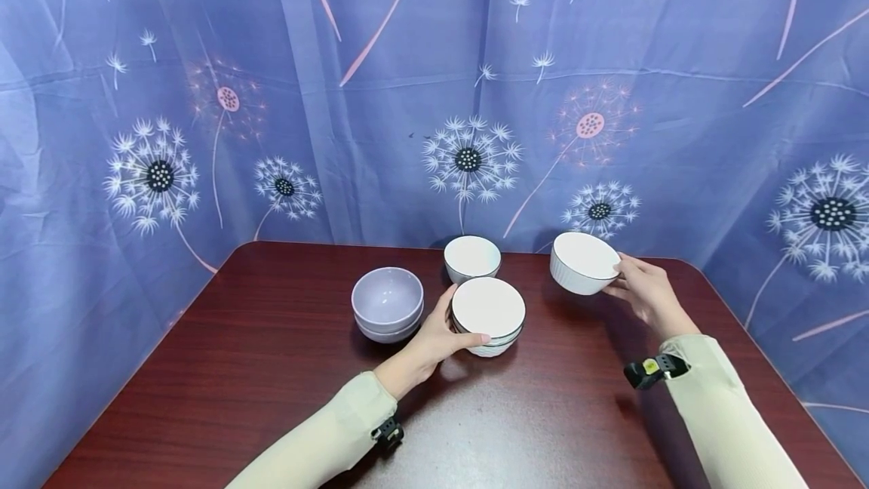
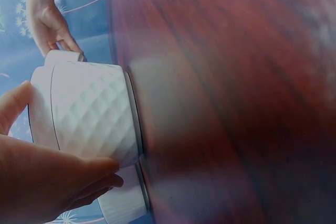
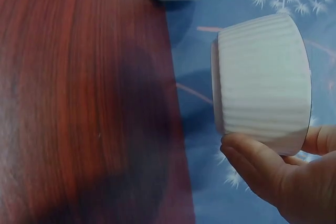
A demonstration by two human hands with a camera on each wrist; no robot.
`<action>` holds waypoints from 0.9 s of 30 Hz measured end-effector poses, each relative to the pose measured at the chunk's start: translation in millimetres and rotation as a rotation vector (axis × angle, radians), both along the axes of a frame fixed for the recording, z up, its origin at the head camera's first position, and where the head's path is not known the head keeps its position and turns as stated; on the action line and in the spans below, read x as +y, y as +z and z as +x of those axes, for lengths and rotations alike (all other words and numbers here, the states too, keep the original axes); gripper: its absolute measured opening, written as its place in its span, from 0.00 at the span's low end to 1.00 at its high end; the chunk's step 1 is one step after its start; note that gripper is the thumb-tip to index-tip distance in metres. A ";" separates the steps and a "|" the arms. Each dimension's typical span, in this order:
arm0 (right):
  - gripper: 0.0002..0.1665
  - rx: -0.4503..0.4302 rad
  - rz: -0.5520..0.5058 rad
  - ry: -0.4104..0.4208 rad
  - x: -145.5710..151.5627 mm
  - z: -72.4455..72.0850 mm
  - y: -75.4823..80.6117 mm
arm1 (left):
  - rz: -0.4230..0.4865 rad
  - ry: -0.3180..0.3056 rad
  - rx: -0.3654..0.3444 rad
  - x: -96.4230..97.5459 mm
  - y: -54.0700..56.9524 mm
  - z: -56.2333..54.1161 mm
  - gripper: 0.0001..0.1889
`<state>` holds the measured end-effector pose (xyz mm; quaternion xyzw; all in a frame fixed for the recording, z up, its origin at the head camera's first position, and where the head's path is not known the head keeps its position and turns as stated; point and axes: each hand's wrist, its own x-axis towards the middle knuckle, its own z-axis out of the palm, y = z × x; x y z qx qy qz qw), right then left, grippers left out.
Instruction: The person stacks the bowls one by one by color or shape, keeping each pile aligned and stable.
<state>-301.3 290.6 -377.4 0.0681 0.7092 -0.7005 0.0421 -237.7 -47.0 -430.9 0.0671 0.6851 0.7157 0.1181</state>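
Note:
My left hand (image 1: 434, 336) grips the side of a stack of white bowls (image 1: 490, 312) with thin dark rims. In the left wrist view the lower bowl (image 2: 94, 111) shows a diamond-dimpled outside. My right hand (image 1: 645, 293) pinches the near right rim of a ribbed white bowl (image 1: 577, 276), which hangs tilted above the table's far right part. The right wrist view shows that bowl's ribbed wall (image 3: 265, 82), with the thumb and fingers (image 3: 252, 156) on either side of its edge.
Left of the stack sit two nested lavender bowls (image 1: 388, 304). Just behind it, near the table's back edge, stands another white bowl (image 1: 471, 259). The dark red wooden table (image 1: 271, 368) meets a blue curtain (image 1: 380, 134) with dandelion prints at the back and sides.

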 end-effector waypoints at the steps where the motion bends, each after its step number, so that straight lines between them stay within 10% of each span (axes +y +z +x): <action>1: 0.37 0.005 0.000 0.008 -1.8 0.8 1.5 | 0.000 0.000 0.003 -0.1 0.4 0.0 0.56; 27: 0.34 0.067 -0.068 0.167 -43.3 15.1 23.2 | -0.001 0.002 0.000 -0.4 1.4 0.7 0.56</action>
